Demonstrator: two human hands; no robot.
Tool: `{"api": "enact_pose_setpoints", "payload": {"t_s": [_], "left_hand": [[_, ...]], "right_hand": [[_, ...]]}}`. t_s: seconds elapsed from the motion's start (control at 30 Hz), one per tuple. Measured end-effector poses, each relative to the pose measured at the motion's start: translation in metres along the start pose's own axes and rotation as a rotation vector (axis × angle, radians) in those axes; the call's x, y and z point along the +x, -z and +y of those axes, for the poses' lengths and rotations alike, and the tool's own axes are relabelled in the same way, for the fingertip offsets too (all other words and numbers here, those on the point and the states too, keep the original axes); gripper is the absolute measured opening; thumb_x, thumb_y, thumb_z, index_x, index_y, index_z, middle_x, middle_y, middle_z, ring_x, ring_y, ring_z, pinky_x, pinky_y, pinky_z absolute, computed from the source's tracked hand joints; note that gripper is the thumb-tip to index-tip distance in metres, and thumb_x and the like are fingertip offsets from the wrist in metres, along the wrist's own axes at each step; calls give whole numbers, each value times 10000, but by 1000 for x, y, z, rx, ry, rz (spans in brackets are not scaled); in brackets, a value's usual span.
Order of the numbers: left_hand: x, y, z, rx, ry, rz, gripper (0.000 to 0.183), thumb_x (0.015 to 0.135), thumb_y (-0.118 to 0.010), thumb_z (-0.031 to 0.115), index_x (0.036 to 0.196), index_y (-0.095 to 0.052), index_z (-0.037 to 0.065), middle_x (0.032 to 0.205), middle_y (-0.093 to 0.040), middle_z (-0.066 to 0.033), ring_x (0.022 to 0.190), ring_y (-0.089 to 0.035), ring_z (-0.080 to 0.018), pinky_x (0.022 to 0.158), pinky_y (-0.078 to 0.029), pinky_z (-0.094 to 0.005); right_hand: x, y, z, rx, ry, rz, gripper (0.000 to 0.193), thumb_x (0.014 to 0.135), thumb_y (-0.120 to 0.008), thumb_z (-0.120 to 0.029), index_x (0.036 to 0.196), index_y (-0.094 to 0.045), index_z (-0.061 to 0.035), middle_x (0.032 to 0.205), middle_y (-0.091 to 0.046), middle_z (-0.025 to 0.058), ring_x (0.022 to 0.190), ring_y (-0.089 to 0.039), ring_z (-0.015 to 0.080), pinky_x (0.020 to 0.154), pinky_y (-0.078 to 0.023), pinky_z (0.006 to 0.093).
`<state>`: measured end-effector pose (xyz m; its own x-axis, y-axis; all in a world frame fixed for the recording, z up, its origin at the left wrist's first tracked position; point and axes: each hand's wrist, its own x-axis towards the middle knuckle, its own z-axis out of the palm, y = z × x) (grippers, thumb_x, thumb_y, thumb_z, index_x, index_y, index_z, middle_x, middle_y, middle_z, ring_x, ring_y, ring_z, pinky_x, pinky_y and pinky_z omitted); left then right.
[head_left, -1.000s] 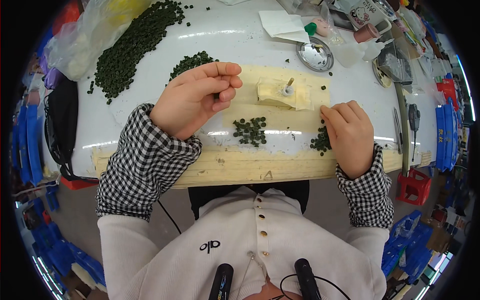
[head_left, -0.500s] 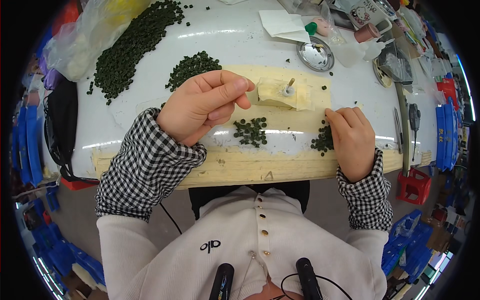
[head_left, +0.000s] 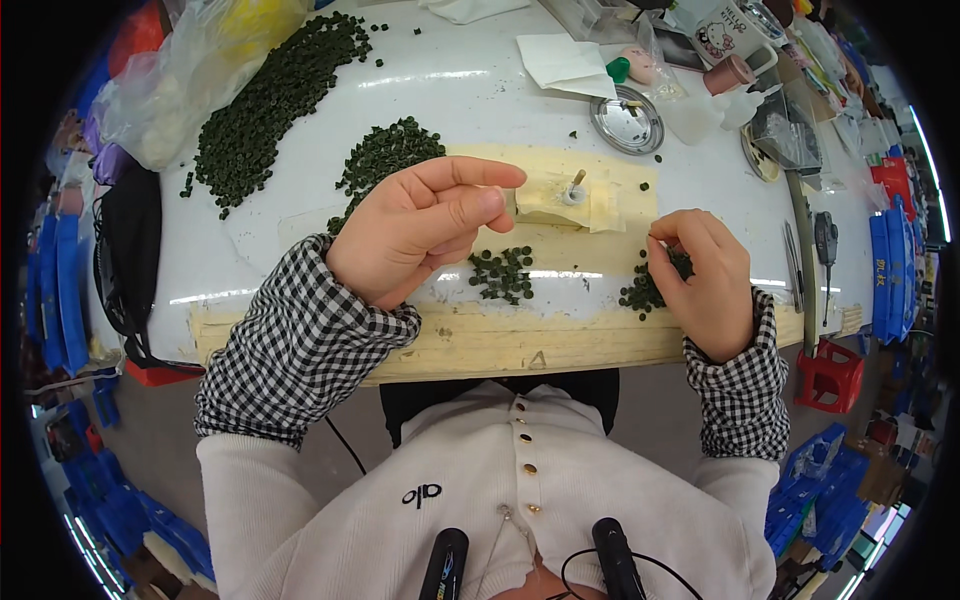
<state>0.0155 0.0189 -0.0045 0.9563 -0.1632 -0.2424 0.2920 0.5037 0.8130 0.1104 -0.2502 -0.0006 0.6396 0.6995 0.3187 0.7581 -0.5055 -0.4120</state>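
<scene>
Head view: likely sorting or picking pieces; next move calls for fine fingertip pinch. One taped block [head_left: 547,202]; from it, left hand [head_left: 415,228] at 9 o'clock, right hand [head_left: 704,285] at 4. Both grips narrow, can't tell if loaded. Four green piles: large pile [head_left: 265,115] and medium pile [head_left: 392,155] near 10, small pile [head_left: 502,275] at 7, partly hidden pile [head_left: 640,291] at 5.

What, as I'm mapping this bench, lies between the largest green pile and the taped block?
The head view shows white tabletop, a smaller green pile, then, nearer the block, the left hand.
</scene>
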Motion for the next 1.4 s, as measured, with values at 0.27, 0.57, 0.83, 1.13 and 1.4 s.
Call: {"api": "enact_pose_setpoints", "payload": {"t_s": [0.27,0.57,0.83,1.13,1.4], "left_hand": [[0,5,-3,-61,39,51,236,981,-489,159,1103,-591,-14,850,-632,-28,506,-285,-17,456,-269,-158],[-2,2,-2,-99,-10,6,275,970,-496,127,1213,-556,11,973,-657,-46,513,-280,-16,475,-276,-160],[-2,5,-8,-146,-42,-78,218,943,-529,74,1151,-587,42,965,-659,-61,522,-331,-8,483,-297,-159],[-5,-4,-5,-9,-73,6,151,866,-632,29,1015,-613,42,938,-656,-62,651,-476,-40,545,-370,-181],[-8,-9,-6,266,-212,91,179,790,-706,-26,940,-624,28,879,-654,-56,741,-569,-75,644,-458,-204]], "right_hand": [[45,19,-49,250,315,112,198,723,-687,69,904,-640,2,761,-629,107,659,-625,214,579,-497,286],[55,-5,-57,537,193,26,206,777,-656,73,967,-671,-5,848,-666,105,776,-648,198,684,-510,277],[53,-14,-51,640,182,-28,212,810,-622,65,1004,-669,-5,885,-682,115,793,-664,211,711,-524,270],[50,-17,-47,775,133,-78,196,829,-624,49,1008,-680,-5,888,-679,102,814,-661,175,735,-524,264],[45,-24,-51,910,-63,-144,133,845,-634,0,975,-655,17,915,-640,99,841,-650,153,766,-524,263]]}}
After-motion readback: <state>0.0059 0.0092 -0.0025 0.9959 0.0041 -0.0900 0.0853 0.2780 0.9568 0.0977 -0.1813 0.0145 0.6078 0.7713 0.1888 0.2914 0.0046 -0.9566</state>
